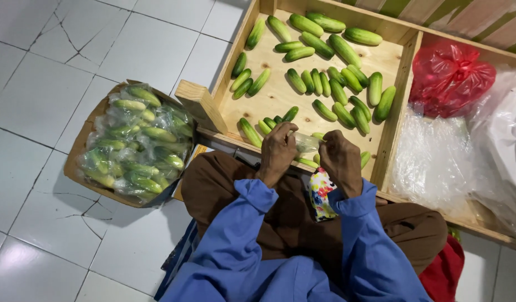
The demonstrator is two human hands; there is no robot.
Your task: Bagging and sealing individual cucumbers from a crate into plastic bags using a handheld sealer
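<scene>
Head view: looking down on a seated person in blue sleeves, working at the near edge of a wooden tray (393, 95).
Clear bag (306, 141): a small thin plastic bag stretched between both hands, just above the tray's near rail; what is inside it is hard to make out.
Left hand (277, 150): fingers curled, pinching the bag's left end.
Right hand (341, 158): fingers bent, gripping the bag's right end.
Handling: the film looks light, limp and slippery, likely to tear if pulled hard; best pinched at its edges.
Loose cucumbers (319, 61): scattered over the tray floor beyond the hands; firm, smooth, and easiest grasped around the middle.
Basket of bagged cucumbers (132, 142): left of the tray, on the tiled floor.
Red bag (449, 75): in the tray's right compartment, with clear plastic sheeting (431, 156) in front of it.
</scene>
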